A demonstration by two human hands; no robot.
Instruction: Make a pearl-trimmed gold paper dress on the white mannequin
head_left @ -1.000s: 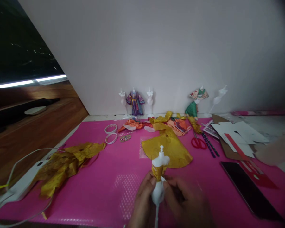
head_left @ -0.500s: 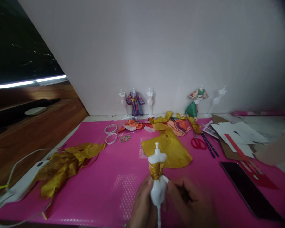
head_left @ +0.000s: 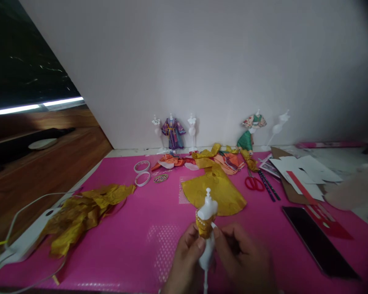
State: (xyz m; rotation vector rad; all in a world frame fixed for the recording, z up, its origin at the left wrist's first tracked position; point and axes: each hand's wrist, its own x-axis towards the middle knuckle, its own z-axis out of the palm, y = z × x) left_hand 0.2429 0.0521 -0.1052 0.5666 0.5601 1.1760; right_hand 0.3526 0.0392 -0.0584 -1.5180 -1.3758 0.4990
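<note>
Mannequin [head_left: 208, 209] over pink mat [head_left: 119, 245], twisted a bit vs 0.5 s ago, gold bodice [head_left: 204, 231] beads [head_left: 204, 223] showing more | left hand [head_left: 186, 254] pinching waist | right hand [head_left: 239, 254] pinching white sliver [head_left: 214, 225], so probably side-fitting

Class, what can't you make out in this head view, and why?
Head view:
Held mannequin: base, cut off by the bottom edge.
White slip: lower end, covered by the right hand.
Left hand: some fingers, behind the mannequin.
Scissors: tips, apparently under gold cloth.
Oval item: pattern, too small.
</note>
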